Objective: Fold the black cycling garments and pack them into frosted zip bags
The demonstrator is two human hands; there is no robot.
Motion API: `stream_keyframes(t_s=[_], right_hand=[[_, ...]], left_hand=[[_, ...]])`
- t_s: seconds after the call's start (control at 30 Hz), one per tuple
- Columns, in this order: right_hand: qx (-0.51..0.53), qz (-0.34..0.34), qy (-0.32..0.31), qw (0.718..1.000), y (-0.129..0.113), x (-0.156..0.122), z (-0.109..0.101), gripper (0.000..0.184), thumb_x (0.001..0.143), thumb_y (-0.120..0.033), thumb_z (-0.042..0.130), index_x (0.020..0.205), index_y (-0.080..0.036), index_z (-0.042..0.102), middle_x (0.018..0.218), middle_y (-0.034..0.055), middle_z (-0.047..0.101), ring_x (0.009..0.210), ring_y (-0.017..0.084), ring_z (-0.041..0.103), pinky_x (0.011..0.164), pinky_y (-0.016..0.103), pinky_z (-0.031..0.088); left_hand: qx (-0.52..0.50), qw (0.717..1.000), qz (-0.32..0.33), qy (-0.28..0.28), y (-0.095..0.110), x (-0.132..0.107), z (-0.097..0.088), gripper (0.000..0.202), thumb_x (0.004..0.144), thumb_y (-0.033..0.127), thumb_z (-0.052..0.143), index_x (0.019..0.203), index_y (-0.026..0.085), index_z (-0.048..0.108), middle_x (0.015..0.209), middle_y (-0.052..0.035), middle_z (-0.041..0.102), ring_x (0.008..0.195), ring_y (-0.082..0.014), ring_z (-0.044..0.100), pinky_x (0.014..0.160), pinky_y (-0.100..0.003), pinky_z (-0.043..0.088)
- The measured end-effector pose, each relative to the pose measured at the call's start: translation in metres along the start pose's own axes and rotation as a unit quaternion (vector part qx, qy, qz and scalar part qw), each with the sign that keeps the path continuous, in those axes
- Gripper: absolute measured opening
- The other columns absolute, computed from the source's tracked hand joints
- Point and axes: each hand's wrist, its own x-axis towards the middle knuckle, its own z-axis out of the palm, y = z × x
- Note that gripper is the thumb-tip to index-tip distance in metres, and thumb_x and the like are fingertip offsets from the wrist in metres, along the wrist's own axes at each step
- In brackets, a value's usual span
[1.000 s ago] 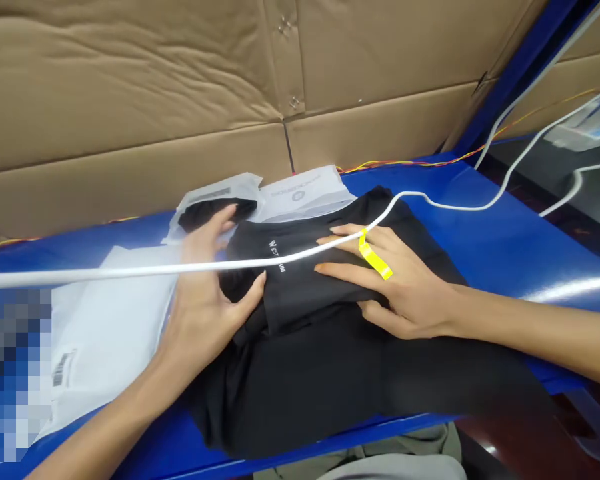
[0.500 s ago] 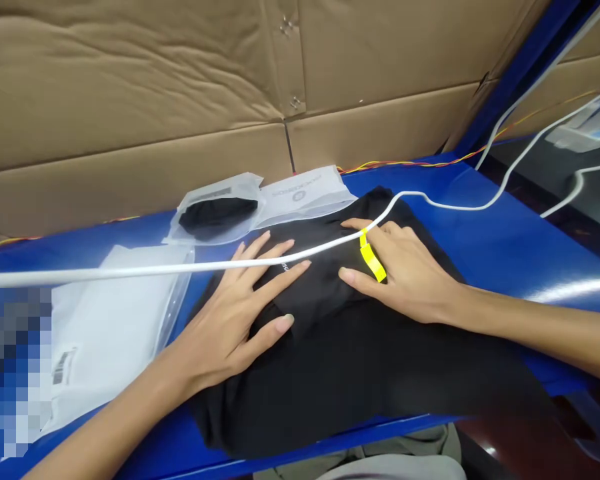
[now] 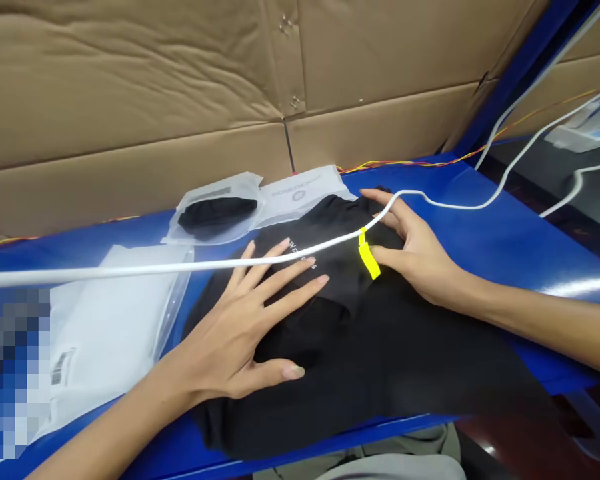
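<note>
A black garment with small white lettering near its upper part lies spread over the table. My left hand rests on its left side, palm down, fingers spread. At the upper right, my right hand has its thumb on the near side and its fingers curled over the far side, with black cloth bunched between them. Some of the right fingertips are hidden by the cloth. A white cable with a yellow tag crosses in front of the garment and both hands.
On the blue table, a white plastic packet with a barcode lies left. Behind the garment is a translucent bag with a black item inside. A cardboard wall stands behind, with red and yellow wires along its foot.
My right hand has gone from lying flat to grasping the cloth, moving slightly up and right. The cloth there is more bunched and more lettering shows. My left hand has shifted slightly right and nearer.
</note>
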Motion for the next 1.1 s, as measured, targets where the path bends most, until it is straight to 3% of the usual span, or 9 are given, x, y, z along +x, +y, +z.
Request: stream_keyframes(t_s=[0.1,0.23,0.33,0.43,0.63,0.73,0.87,1.0,1.1], right_hand=[[-0.071,-0.004,0.058,0.996,-0.001,-0.002,0.003,0.066,0.079,-0.035,0.085,0.139,-0.023,0.061,0.118,0.0082,0.073,0.113,0.030,0.072,0.095,0.044,0.062],[-0.159,-0.118,0.018,0.980,-0.010,-0.007,0.005,0.043,0.083,-0.026,0.080,0.125,-0.022,0.070,0.122,0.0094,0.074,0.112,0.031,0.072,0.095,0.045,0.062],[-0.220,-0.236,-0.027,0.946,-0.018,-0.011,0.007,0.038,0.089,-0.011,0.065,0.124,-0.025,0.071,0.122,0.0099,0.073,0.114,0.029,0.071,0.094,0.044,0.063],[-0.250,-0.307,-0.046,0.917,-0.022,-0.015,0.008,0.048,0.089,-0.006,0.061,0.133,-0.025,0.066,0.123,0.0113,0.074,0.119,0.029,0.070,0.099,0.047,0.062],[-0.163,-0.280,-0.099,0.941,-0.022,-0.018,0.005,0.071,0.084,-0.010,0.070,0.150,-0.026,0.050,0.141,0.0124,0.070,0.131,0.031,0.068,0.107,0.047,0.061],[-0.145,-0.317,-0.130,0.928,-0.021,-0.016,0.002,0.064,0.087,-0.012,0.068,0.149,-0.023,0.053,0.145,0.0154,0.067,0.138,0.031,0.062,0.113,0.050,0.056],[-0.149,-0.348,-0.181,0.908,-0.022,-0.012,-0.001,0.049,0.097,-0.021,0.062,0.146,-0.018,0.057,0.156,0.0210,0.055,0.151,0.031,0.048,0.124,0.056,0.043],[-0.096,-0.336,-0.269,0.897,-0.024,-0.012,-0.001,0.071,0.101,-0.029,0.060,0.164,-0.013,0.032,0.166,0.0238,0.044,0.161,0.030,0.034,0.129,0.054,0.036],[-0.106,-0.351,-0.296,0.882,-0.023,-0.014,0.003,0.083,0.099,-0.032,0.066,0.167,-0.013,0.023,0.169,0.0238,0.041,0.166,0.031,0.023,0.131,0.058,0.030]], left_hand=[[-0.004,0.999,-0.009,-0.031,0.001,0.002,-0.002,0.080,0.103,0.078,0.033,0.170,0.034,0.030,0.177,-0.0084,0.033,0.166,-0.0447,0.018,0.129,-0.077,0.003],[-0.003,1.000,-0.017,-0.023,0.002,0.002,0.000,0.074,0.104,0.073,0.040,0.169,0.038,0.033,0.176,-0.0075,0.034,0.164,-0.0442,0.022,0.129,-0.077,0.008],[0.022,0.999,-0.024,-0.018,0.004,0.002,0.002,0.062,0.109,0.052,0.045,0.169,0.038,0.033,0.175,-0.0076,0.035,0.164,-0.0400,0.024,0.131,-0.075,0.013],[0.064,0.997,-0.024,0.018,0.007,0.001,0.006,0.059,0.108,0.033,0.047,0.167,0.036,0.039,0.173,-0.0098,0.036,0.164,-0.0374,0.025,0.131,-0.071,0.019],[0.103,0.992,-0.032,0.070,0.007,0.002,0.009,0.050,0.103,0.030,0.058,0.153,0.033,0.061,0.151,-0.0137,0.055,0.149,-0.0399,0.044,0.128,-0.071,0.030],[0.115,0.988,-0.025,0.101,0.006,0.003,0.010,0.040,0.102,0.032,0.061,0.140,0.026,0.068,0.137,-0.0134,0.065,0.139,-0.0378,0.053,0.126,-0.068,0.035],[0.107,0.977,-0.047,0.177,0.010,0.004,0.009,0.039,0.097,0.033,0.070,0.132,0.022,0.057,0.131,-0.0157,0.062,0.131,-0.0365,0.058,0.116,-0.061,0.049],[0.112,0.963,-0.076,0.234,0.014,0.006,0.008,0.067,0.091,0.041,0.078,0.146,0.024,0.046,0.150,-0.0197,0.051,0.143,-0.0404,0.050,0.117,-0.060,0.048],[0.133,0.972,-0.058,0.186,0.013,0.007,0.008,0.083,0.096,0.041,0.073,0.164,0.023,0.030,0.166,-0.0190,0.045,0.161,-0.0441,0.027,0.128,-0.065,0.032]])
